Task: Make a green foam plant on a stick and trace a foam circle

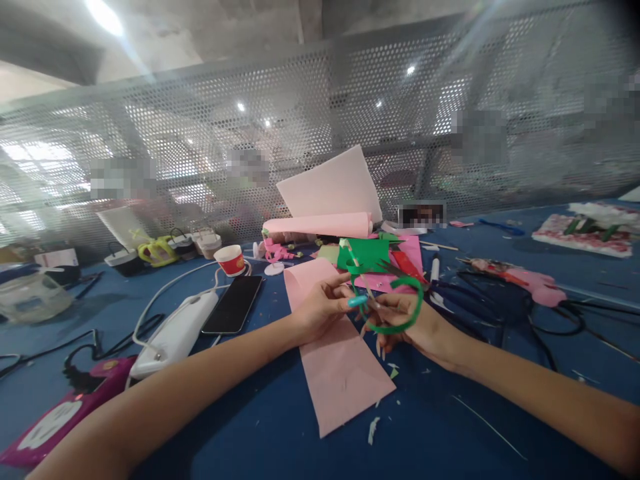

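My left hand (323, 305) and my right hand (417, 327) meet over the blue table (250, 427), both pinched on a long green strip (400, 303) that curls in a loop above my right hand. The left fingers pinch the strip's upper end near a small pale stick; the right fingers hold it lower down. Under the hands lies a long pink sheet (335, 353). Behind them sit green paper (367, 253) and more pink paper (320, 225), one piece rolled.
A black phone (233, 303) and a white power bank (175, 330) with cables lie left. A red-and-white paper cup (230, 259) stands beyond. Black cables (500, 300) and a marker (435, 267) lie right. A perforated metal screen (320, 133) closes the far edge. Paper scraps dot the table.
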`<state>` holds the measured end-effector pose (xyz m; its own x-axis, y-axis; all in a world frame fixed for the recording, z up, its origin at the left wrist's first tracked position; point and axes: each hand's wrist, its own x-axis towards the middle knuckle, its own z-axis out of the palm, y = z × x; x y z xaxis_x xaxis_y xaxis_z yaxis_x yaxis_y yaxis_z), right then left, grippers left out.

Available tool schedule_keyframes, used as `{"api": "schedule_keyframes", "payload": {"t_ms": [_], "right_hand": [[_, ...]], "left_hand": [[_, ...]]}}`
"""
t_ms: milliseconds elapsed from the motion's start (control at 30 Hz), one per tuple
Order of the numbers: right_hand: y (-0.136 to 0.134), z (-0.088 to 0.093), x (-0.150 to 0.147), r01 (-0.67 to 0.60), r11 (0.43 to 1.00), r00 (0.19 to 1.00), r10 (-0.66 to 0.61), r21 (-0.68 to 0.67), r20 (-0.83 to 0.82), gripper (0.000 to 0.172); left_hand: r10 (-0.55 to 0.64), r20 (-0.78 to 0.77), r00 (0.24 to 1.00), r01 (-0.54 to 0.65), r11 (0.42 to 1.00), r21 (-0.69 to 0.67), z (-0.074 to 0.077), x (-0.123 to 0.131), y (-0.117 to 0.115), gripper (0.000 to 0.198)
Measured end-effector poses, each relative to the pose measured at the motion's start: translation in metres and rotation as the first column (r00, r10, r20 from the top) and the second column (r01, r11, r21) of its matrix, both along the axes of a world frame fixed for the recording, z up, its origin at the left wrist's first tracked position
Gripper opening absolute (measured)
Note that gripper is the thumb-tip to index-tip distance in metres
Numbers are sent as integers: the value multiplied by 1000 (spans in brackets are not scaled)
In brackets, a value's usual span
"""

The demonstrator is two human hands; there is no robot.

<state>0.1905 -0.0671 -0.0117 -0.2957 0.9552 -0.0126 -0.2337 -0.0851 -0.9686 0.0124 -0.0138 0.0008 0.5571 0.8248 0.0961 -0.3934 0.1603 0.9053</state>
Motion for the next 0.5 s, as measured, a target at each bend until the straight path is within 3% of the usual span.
{"api": "schedule_keyframes", "payload": {"t_ms": [133, 367, 500], "right_hand": [[2, -2, -5, -51, 999, 999, 51, -5, -3, 47], [-6, 0, -9, -165, 985, 983, 161, 46, 88, 40], [-13, 1, -12, -193, 980, 977, 188, 41, 103, 41]], "left_hand": [[38, -74, 997, -30, 994, 109, 0, 2, -4, 57], [177, -90, 980, -157, 969, 192, 3, 5, -6, 41], [212, -106, 972, -184, 957, 226, 4, 4, -9, 46]]}}
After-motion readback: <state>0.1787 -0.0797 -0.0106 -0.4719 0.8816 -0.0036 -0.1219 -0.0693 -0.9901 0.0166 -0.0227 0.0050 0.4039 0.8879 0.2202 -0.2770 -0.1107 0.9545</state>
